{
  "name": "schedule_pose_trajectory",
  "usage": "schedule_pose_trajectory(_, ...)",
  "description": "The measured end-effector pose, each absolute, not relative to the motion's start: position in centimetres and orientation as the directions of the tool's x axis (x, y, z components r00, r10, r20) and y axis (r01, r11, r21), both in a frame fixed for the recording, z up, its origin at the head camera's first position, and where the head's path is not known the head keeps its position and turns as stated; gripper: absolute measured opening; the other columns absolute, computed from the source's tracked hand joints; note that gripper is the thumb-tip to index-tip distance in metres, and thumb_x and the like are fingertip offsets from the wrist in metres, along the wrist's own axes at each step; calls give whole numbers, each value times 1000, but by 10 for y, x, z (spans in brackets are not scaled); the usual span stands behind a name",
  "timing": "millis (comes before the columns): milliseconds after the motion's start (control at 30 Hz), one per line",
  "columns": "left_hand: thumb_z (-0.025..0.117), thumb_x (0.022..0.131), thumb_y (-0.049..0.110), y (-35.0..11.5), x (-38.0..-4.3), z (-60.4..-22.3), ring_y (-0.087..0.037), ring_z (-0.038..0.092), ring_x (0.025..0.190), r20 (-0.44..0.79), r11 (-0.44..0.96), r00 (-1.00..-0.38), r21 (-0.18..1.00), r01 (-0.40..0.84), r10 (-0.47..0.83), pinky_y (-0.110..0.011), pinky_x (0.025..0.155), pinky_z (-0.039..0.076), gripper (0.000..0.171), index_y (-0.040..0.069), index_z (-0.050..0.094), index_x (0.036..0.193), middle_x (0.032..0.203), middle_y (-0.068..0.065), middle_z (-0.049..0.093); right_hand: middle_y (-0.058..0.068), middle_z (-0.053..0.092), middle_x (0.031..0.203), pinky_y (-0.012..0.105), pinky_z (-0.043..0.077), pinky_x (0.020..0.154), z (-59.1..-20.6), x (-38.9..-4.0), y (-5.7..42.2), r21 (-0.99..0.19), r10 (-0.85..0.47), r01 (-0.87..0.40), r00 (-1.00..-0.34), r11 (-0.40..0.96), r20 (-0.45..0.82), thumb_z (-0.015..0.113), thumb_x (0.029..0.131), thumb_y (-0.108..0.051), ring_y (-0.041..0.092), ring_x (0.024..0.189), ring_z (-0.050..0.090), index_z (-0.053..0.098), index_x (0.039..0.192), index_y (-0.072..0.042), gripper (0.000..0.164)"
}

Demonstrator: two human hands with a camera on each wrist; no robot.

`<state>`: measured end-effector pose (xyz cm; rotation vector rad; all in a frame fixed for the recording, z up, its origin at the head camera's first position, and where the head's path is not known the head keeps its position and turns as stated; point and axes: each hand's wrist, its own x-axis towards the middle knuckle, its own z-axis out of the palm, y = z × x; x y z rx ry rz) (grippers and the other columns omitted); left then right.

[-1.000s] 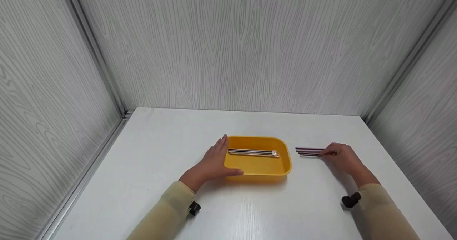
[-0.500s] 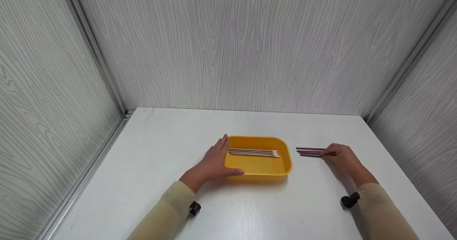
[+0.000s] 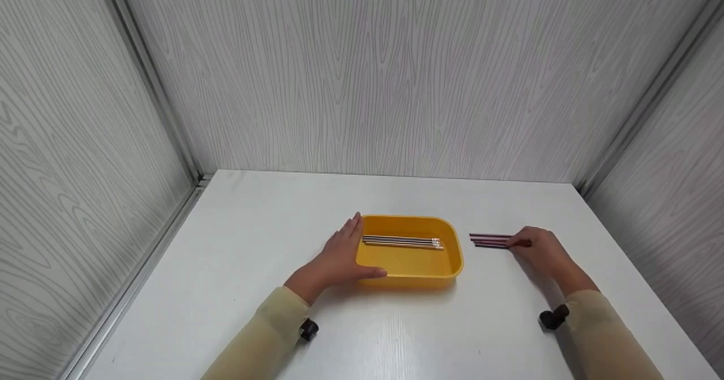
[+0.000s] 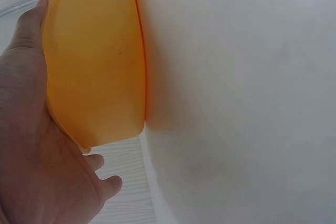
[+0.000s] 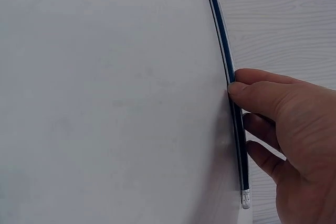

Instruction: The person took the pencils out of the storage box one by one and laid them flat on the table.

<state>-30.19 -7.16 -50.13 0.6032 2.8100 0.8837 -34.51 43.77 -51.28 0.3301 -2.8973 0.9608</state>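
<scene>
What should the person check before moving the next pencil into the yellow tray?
1. Left hand steadies the tray: ok, it rests against the tray's left side.
2. Right hand on the loose pencils: ok, the fingers touch them on the table.
3. Only one pencil in the grip: cannot tell, the fingers hide that.
4. Room in the tray: ok, the tray pencils lie along the far side, the near floor bare.
5. Path from pencils to tray free: ok, only bare table lies between.
</scene>
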Motion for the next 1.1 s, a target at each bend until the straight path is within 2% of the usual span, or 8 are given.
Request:
schedule_pose_trajectory(100,81,83,79,-71,-302,-502,-26,3,172,-13,752,-911,569,332,412,-49,138,6,142,9,4,178,187,-5,-2,10,77,114,32,54,90,-512,-343,437,-579,-169,-221,-975,785,143,79,100,1,28,108,67,87,109,-9,16)
schedule_pose_trajectory(233,81,82,80,-71,-303,-502,-26,3,172,-23,762,-914,560,324,405,-49,138,6,142,9,4,179,187,-5,-2,9,77,112,23,54,84,-511,-342,434,-593,-158,-224,-974,774,162,79,101,-1,26,104,66,87,110,-9,15)
schedule_pose_trajectory(400,81,82,80,-71,-302,-502,-27,4,172,-23,763,-915,561,322,403,-49,138,7,142,9,4,179,187,-5,-2,9,77,110,20,55,75,-507,-343,421,-658,-137,-195,-981,727,139,80,102,-6,24,97,64,86,112,-9,12)
schedule_pose_trajectory(533,81,83,79,-71,-302,-501,-27,4,172,-21,758,-914,566,324,406,-49,138,7,141,10,4,179,187,-4,-2,7,77,112,21,54,76,-501,-343,402,-691,-134,-187,-982,698,131,80,104,-15,25,99,62,85,117,-10,15)
schedule_pose_trajectory(700,82,82,78,-71,-303,-502,-27,4,172,-18,751,-913,575,323,407,-49,138,8,142,11,4,179,187,-4,-2,7,76,113,21,55,77,-494,-340,376,-718,-143,-234,-972,656,186,79,106,-21,26,100,63,84,121,-8,20)
schedule_pose_trajectory(900,82,82,79,-71,-303,-502,-29,6,172,-15,757,-914,566,326,405,-50,138,9,142,9,5,179,187,-5,-1,6,73,110,18,55,81,-491,-339,343,-738,-168,-311,-950,599,265,77,107,-16,24,98,64,83,122,-12,17)
schedule_pose_trajectory(1100,83,83,77,-70,-302,-500,-30,5,172,-8,751,-912,571,332,410,-51,138,9,142,9,4,179,187,-6,0,4,73,109,25,57,83,-484,-337,311,-735,-233,-388,-922,556,311,77,105,-9,24,97,64,82,122,-9,17)
